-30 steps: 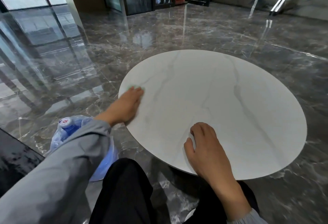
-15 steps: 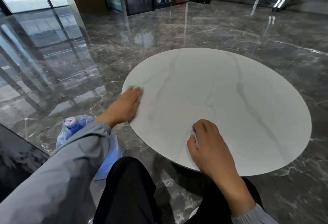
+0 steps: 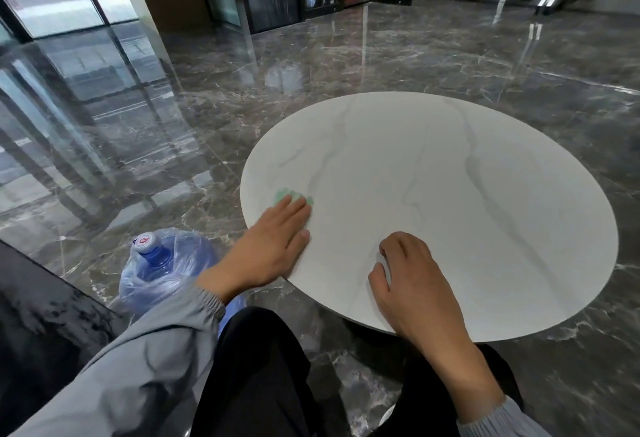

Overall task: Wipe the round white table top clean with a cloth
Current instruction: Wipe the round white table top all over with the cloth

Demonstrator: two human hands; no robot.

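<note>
One flat left hand (image 3: 273, 249) atop green cloth (image 3: 288, 195) on table top (image 3: 450, 187)

Round white stone table top (image 3: 467, 177): landmark.
Left hand (image 3: 273, 249) flat on its near-left edge, heel of palm overhanging rim.
Small pale green cloth (image 3: 293, 196) on top, under left fingertips, showing just beyond them.
Right hand (image 3: 412, 284) on near edge, right of left hand, apart from it.
Large blue plastic water jug in clear bag (image 3: 162, 263) on dark marble floor (image 3: 207, 131), left of table top, near rim.

1 tbl (image 3: 450, 194), 1 cloth (image 3: 290, 195), 2 hands (image 3: 273, 249) (image 3: 415, 291)
</note>
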